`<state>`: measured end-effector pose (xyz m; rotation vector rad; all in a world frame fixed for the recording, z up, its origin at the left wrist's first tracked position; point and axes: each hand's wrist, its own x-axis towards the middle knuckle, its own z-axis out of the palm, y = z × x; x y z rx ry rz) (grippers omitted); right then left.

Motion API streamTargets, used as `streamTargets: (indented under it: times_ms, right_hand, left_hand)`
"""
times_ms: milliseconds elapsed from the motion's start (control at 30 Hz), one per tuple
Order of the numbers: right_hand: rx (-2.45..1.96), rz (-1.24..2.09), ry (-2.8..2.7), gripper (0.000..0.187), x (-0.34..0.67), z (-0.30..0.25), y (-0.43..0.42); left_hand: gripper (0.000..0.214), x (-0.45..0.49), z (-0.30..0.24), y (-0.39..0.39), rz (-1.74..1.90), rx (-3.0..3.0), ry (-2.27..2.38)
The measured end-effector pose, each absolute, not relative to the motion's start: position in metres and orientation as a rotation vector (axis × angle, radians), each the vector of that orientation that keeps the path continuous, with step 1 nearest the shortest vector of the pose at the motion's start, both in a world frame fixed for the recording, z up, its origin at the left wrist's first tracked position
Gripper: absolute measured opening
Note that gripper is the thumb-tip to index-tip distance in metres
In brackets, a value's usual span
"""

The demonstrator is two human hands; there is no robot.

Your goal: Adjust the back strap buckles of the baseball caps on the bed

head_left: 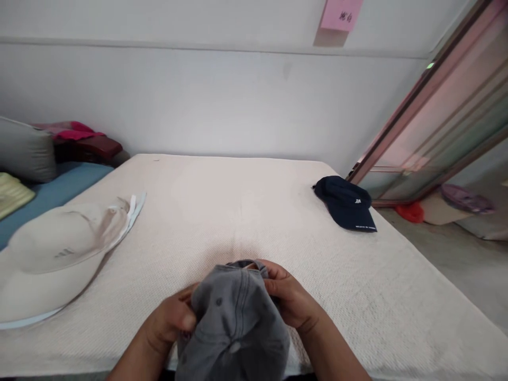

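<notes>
A grey baseball cap point(238, 317) is held up at the near edge of the table, its back strap opening turned away from me and its top button toward me. My left hand point(174, 317) grips the cap's left side with the thumb along the fabric. On the other side, my right hand point(288, 293) pinches the cap near the strap opening. The cap hides some fingertips of both hands. A navy baseball cap point(343, 203) with small white lettering lies at the right. At the left rests a cream sun hat point(55, 254) with a wide brim and a pale blue edge.
A cream textured cloth point(222, 206) covers the table, which meets a white wall point(206, 100). Beyond its left edge are a grey cushion point(27, 151) and a blue surface point(71, 177). A framed glass door point(428, 116) stands at the right, with a red item point(410, 212) on the floor.
</notes>
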<state>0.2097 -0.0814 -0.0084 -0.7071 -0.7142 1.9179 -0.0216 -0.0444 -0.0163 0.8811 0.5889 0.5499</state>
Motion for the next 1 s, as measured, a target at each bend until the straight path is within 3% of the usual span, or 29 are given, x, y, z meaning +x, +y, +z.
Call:
streamTargets:
  times_ms: [100, 200, 367, 633, 767, 1000]
  right_hand:
    - [-0.799, 1.913, -0.837, 0.019, 0.216, -0.007, -0.077]
    - [-0.856, 1.856, -0.895, 0.015, 0.22, -0.006, -0.076]
    - [-1.0, 1.718, -1.021, 0.023, 0.225, -0.003, -0.072]
    - [-1.31, 1.467, -1.218, 0.013, 0.223, -0.007, -0.059]
    - [-1.325, 1.314, -1.298, 0.01, 0.222, -0.01, -0.054]
    - [-1.387, 0.967, -1.418, 0.018, 0.212, -0.024, -0.049]
  left_hand:
    - [0.047, -0.019, -0.012, -0.038, 0.565, 0.752, 0.654]
    - [0.026, -0.012, -0.006, -0.031, 0.561, 0.738, 0.759]
    - [0.012, 0.0, -0.005, -0.023, 0.639, 1.001, 1.048]
    - [0.02, -0.001, -0.006, -0.025, 0.732, 0.724, 0.798]
    - [0.021, -0.003, -0.007, -0.027, 0.601, 0.768, 0.763]
    - [0.015, 0.009, -0.003, -0.028, 0.673, 0.964, 0.911]
